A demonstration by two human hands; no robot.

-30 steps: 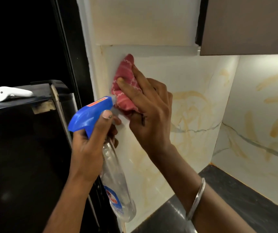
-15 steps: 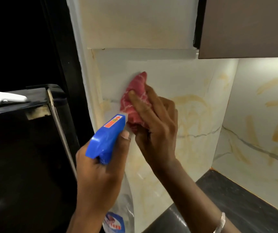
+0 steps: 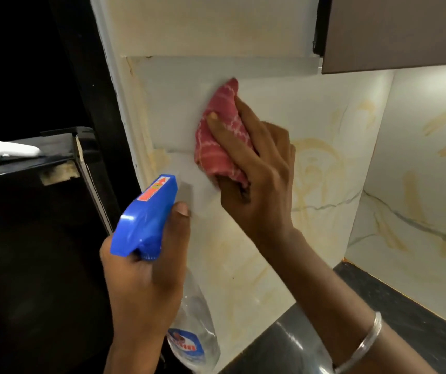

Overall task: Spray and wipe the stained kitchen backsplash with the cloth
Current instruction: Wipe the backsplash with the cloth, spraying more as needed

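Far left, a smooth white controller (image 3: 3,155) lies on a glossy black appliance (image 3: 27,238). Beside it the left hand (image 3: 146,279) is wrapped round the neck of a spray bottle (image 3: 146,217), which has an angular blue plastic head over a clear body. Further right, the right hand (image 3: 257,174) holds a crumpled red cloth (image 3: 222,130) with white wavy lines against the glossy, marble-veined backsplash (image 3: 324,171). The index finger lies along the cloth and the other fingers bend over the wad. Yellow-brown smears streak the tile beyond. A silver bangle (image 3: 362,344) rings that wrist.
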